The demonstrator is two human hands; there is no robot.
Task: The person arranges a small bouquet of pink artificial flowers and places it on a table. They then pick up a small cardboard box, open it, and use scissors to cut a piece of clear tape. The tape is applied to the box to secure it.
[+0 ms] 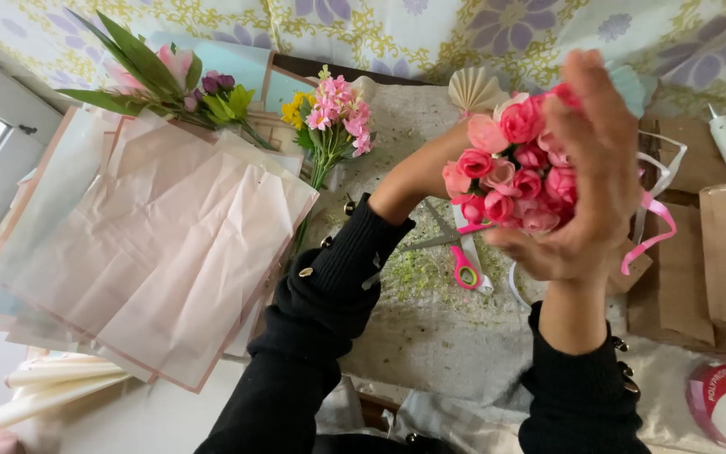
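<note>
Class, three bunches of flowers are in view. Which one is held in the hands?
The bunch of pink rosebuds, clasped between the left hand and right hand; the other two bunches lie on the table, untouched.

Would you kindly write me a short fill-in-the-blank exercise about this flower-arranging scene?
1. The right hand cups a bunch of ____ roses.
2. The scissors below the roses have ____ handles.
3. The stack of pale wrapping sheets lies to the ____ of the person's arms.

Missing words: pink; pink; left
</note>
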